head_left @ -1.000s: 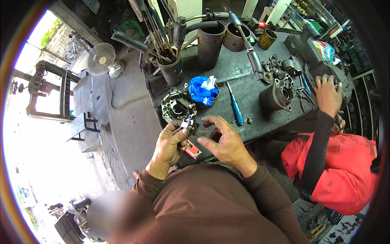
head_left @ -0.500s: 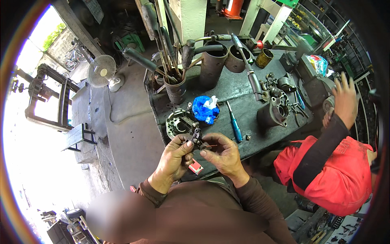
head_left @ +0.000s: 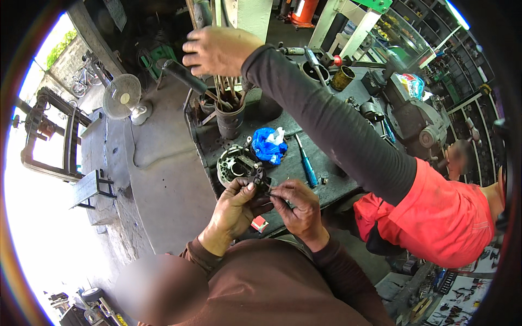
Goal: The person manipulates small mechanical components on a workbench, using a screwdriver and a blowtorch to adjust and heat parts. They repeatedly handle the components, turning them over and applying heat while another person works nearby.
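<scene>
My left hand (head_left: pixel 231 209) is closed around a small dark machine part (head_left: pixel 261 180), held up over the near edge of the bench. The fingertips of my right hand (head_left: pixel 299 209) pinch together right beside that part; what lies between them is too small to make out. Just beyond, a round metal housing with holes (head_left: pixel 232 165) rests on the bench. A blue plastic bag with white tissue (head_left: pixel 267 146) lies to its right. Farther right is a screwdriver with a blue handle (head_left: pixel 310 173). A small red and white box (head_left: pixel 259 224) sits below my hands.
A co-worker's dark-sleeved arm (head_left: pixel 326 111) stretches across the bench from the right, the hand above a can of rods and tools (head_left: pixel 230 122). A bench grinder-like machine (head_left: pixel 429 133) stands at the right. A fan (head_left: pixel 122 96) is on the left.
The co-worker's arm has swung left across the bench, covering the large cylinders. My right fingers have drawn together beside the part; the thin reddish wire seen there earlier no longer shows.
</scene>
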The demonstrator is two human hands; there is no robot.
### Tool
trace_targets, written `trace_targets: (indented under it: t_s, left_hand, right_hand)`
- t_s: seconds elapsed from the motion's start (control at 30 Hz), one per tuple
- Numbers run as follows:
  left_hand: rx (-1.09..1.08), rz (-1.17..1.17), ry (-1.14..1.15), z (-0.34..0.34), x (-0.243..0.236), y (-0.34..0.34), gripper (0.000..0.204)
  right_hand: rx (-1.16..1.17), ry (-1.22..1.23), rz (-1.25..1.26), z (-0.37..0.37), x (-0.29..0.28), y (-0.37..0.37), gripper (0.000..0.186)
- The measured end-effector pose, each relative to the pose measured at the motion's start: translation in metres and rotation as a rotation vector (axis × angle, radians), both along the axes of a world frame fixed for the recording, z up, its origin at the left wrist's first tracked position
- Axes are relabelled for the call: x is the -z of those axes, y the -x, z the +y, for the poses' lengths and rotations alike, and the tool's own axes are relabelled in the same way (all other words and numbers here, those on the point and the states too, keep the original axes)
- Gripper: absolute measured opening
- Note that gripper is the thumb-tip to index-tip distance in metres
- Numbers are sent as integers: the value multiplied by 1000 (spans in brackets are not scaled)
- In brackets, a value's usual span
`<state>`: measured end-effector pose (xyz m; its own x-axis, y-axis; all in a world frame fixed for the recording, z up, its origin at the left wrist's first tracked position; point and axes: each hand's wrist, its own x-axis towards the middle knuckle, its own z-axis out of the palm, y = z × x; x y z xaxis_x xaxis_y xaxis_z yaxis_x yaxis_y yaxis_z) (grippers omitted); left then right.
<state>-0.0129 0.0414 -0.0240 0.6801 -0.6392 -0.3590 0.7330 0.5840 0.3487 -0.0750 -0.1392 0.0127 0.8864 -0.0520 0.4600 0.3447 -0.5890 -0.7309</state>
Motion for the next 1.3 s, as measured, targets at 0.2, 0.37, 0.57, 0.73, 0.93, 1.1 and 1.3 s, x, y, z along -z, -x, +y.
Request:
trace_targets:
  t_s: [0.2,0.37,0.57,0.73,0.93,1.1,1.3]
  left_hand:
    - [-27,-1,12,3,6,-1,11]
    - [-31,-51,-34,1,6,0,9]
    - [-107,-89,-172,-3,10,-2,12]
    - [-182,-50,-191,1,8,-4,13]
    - [-212,-293,-281,-2,-1,5,22]
    - [-199,-455,-432,-2,-1,10,25]
    - [-123,-207,-258,3,5,13,19]
  right_hand:
    - [34,316,-73,5,5,7,28]
    - [25,634,-29,4,7,11,34]
    - [-67,669,6,20,-6,14,37]
    - [-20,331,-133,20,-34,16,30]
    - [117,55,135,4,-46,-2,26]
    - [37,7,280,7,-40,-5,26]
    - [34,1,240,11,-30,3,17]
